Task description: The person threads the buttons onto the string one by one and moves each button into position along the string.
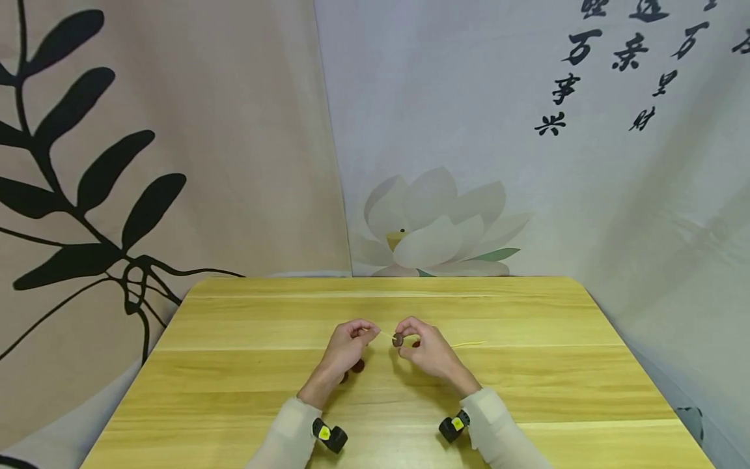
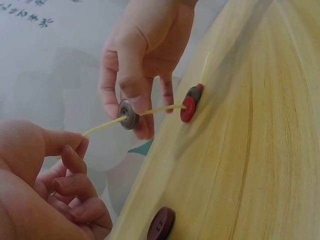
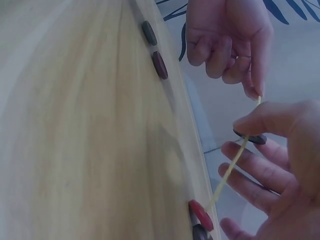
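My left hand point(image 1: 344, 346) pinches one end of a yellow string point(image 2: 104, 126) between thumb and forefinger. Facing it, my right hand point(image 1: 432, 354) holds a grey-brown button point(image 2: 129, 114) by its edge. The string passes through this button and stretches between the two hands. Farther along the string hang a red button point(image 2: 187, 110) and a dark grey button point(image 2: 194, 93), low by the tabletop, with a bit of red showing behind. The string's tail point(image 1: 469, 344) trails out to the right of my right hand.
A loose maroon button point(image 3: 160, 65) and a dark grey button point(image 3: 149, 33) lie on the wooden table point(image 1: 556, 365) beside my left wrist. Printed cloth point(image 1: 246, 130) hangs behind the table's far edge.
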Tool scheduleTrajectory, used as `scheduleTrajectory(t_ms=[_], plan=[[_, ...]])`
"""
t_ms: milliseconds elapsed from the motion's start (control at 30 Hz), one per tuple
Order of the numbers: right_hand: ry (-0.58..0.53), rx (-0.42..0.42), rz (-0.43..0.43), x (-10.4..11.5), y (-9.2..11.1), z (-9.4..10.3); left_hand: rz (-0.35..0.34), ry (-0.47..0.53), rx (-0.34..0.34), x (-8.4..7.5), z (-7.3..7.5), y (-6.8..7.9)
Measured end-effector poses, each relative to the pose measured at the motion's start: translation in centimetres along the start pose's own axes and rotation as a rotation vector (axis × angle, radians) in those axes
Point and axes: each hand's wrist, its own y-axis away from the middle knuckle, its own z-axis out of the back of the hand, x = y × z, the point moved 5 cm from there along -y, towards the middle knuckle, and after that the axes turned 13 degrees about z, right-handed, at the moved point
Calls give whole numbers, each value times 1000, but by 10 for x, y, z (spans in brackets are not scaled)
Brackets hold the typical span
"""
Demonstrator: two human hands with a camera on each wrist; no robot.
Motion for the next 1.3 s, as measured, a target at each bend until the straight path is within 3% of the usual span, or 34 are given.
scheduleTrajectory(t_ms=[1300], plan=[[-13,15,11,-8,5,12,-1,13,-14,-2,1,2]])
